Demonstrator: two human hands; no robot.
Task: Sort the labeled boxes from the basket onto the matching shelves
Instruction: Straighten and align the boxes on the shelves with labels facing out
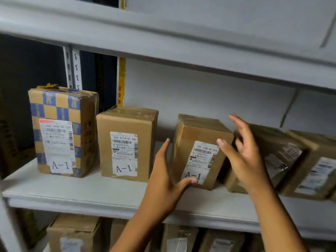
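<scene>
While tilted on the shelf [72,190], A-1 box [198,151], between left hand [163,180], right hand [243,157].

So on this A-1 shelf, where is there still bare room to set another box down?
The widest gap lies between the middle plain box and the tilted box flanked by the left hand and right hand. The front strip of the shelf is bare too. Right of the tilted box, blurred boxes crowd together.
</scene>
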